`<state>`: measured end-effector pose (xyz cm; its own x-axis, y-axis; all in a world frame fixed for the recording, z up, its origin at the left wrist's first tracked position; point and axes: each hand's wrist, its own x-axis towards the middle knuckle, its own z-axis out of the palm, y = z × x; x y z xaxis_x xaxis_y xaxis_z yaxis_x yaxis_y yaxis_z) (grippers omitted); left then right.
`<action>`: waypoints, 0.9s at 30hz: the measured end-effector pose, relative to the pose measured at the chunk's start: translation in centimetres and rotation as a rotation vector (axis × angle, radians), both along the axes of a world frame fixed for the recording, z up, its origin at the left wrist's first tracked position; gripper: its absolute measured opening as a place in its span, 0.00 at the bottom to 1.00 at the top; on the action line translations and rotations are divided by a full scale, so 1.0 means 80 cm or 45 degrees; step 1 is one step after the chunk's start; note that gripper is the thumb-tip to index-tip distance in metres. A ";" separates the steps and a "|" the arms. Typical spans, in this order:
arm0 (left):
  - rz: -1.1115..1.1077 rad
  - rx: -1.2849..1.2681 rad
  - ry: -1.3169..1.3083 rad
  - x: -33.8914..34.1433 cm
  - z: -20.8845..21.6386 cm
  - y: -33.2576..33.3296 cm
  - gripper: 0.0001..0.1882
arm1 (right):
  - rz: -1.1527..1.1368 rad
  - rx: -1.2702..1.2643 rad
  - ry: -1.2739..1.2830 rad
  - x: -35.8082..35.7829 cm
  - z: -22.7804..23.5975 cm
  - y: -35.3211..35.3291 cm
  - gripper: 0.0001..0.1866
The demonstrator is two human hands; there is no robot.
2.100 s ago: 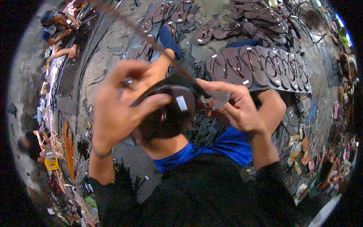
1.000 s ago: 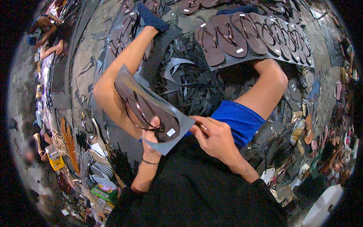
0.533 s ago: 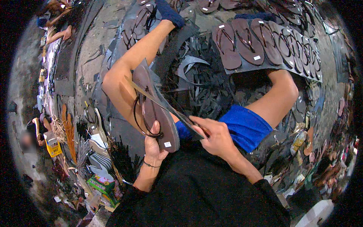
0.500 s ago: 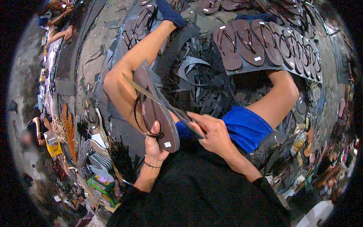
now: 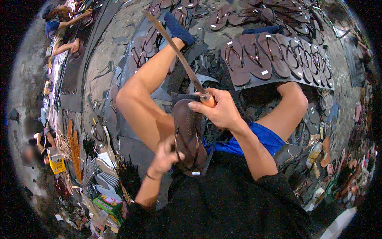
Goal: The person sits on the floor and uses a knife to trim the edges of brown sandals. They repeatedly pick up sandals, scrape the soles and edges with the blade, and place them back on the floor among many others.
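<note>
a: how far along are we? biggest things first.

b: just beyond the right hand [image 5: 220,108], the scraps [image 5: 217,71] suggest plenty of cutting is done. farther off, up and to the right of that grip, the sheet [image 5: 253,83] bears a row [image 5: 278,63] of strapped sandals; we'd judge those finished, or nearly so.

a: and ours?

b: our sandal [image 5: 187,127] is just below and left of the right grip, toe under its thumb, heel toward us. the strap is in. a dark bit shows past the toe; we can't tell if it's uncut edge or something behind, so we can't say whether trimming is left.

a: what are we gripping?

b: our right fingers are closed round the handle of the knife [image 5: 183,60], its blade rising away up and to the left. the left hand [image 5: 165,157] is blurred at the sandal's left side, thumb over it; we can't tell whether it pinches or merely brushes.

a: now the counts, same order.

b: scraps, too tangled to count. one sheet under the row, about eight sandals on it, overlapping at the far end. one knife. one sandal between our hands, and one white label [image 5: 196,173] at its heel.
</note>
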<state>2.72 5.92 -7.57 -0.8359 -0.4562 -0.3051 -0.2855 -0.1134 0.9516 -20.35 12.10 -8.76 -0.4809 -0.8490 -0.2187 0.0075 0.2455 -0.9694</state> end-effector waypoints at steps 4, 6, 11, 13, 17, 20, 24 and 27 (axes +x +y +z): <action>0.431 0.252 0.069 -0.069 0.026 -0.038 0.18 | -0.019 -0.138 0.129 0.030 0.016 0.001 0.19; 0.469 0.131 -0.036 -0.068 0.032 -0.056 0.19 | -0.253 -0.113 0.171 0.034 0.048 0.017 0.19; 0.576 0.304 0.069 -0.051 0.084 -0.090 0.17 | -0.137 -0.107 0.581 0.036 0.026 0.128 0.19; 0.522 0.374 0.096 -0.033 0.085 -0.091 0.17 | -0.004 -0.177 0.625 0.059 0.017 0.146 0.18; 0.588 0.277 -0.043 -0.022 0.077 -0.069 0.17 | 0.144 -0.055 0.445 0.076 0.007 0.177 0.19; 0.534 0.265 -0.028 -0.023 0.060 -0.060 0.16 | 0.125 -0.035 0.580 0.063 0.006 0.168 0.19; 0.423 0.354 -0.005 -0.031 0.059 -0.063 0.14 | 0.213 0.041 0.666 0.022 0.049 0.137 0.19; 0.382 0.349 -0.060 -0.026 0.055 -0.060 0.14 | 0.342 0.096 0.620 -0.010 0.087 0.117 0.17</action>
<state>0.67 1.15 -3.20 -0.6603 -0.5739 -0.4843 -0.2440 -0.4460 0.8611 -21.13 21.43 -1.82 -0.3102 -0.9463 -0.0904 -0.5093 0.2458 -0.8247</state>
